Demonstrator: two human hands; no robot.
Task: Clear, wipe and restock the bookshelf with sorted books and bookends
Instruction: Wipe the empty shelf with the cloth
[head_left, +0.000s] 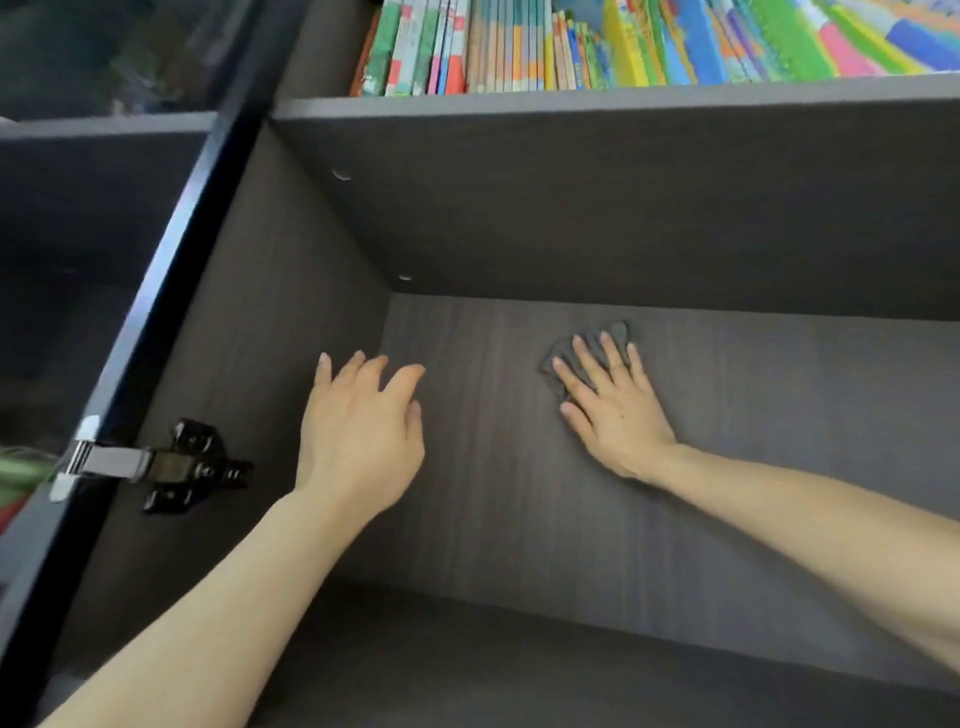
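Both my arms reach into a dark grey wood-grain bookshelf compartment (779, 395) that holds no books. My right hand (613, 410) lies flat with spread fingers on a small grey cloth (615, 332), pressing it against the back panel. The cloth shows only around my fingertips. My left hand (363, 431) hovers to the left with relaxed, slightly bent fingers and holds nothing. Whether it touches the panel is unclear. On the shelf above stands a tight row of colourful thin books (597, 47).
A cabinet door (171, 249) with a dark frame stands open at the left, hung on a metal hinge (171, 467) fixed to the left side wall. The shelf board (571, 104) above overhangs the compartment. The compartment floor (467, 670) lies below my arms.
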